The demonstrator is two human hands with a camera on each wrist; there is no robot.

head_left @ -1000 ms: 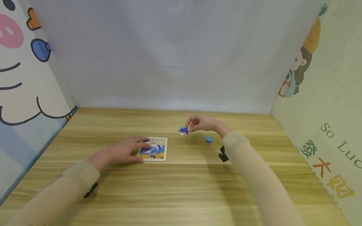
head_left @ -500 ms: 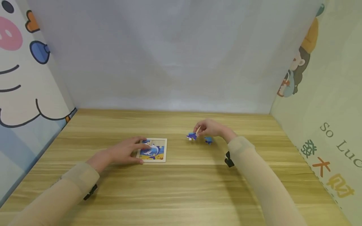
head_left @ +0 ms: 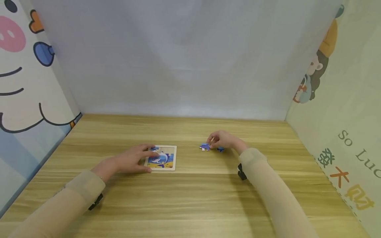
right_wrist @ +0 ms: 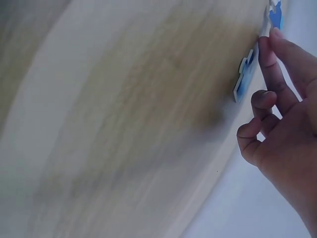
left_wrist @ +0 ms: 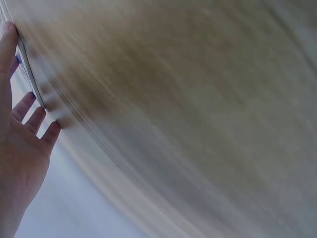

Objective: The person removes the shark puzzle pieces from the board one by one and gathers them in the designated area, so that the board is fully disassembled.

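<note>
While the left hand (head_left: 130, 161) rests outstretched over the left edge of the puzzle board (head_left: 175, 159), the right hand (head_left: 224, 139) pinches a blue piece (head_left: 204, 147) right of the board, near a second piece (head_left: 220, 150); desk (head_left: 187, 158) stretches between board and blue piece.

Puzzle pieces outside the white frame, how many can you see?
2: one piece in the right grip, another piece on the table near it. Others may be hidden.
</note>
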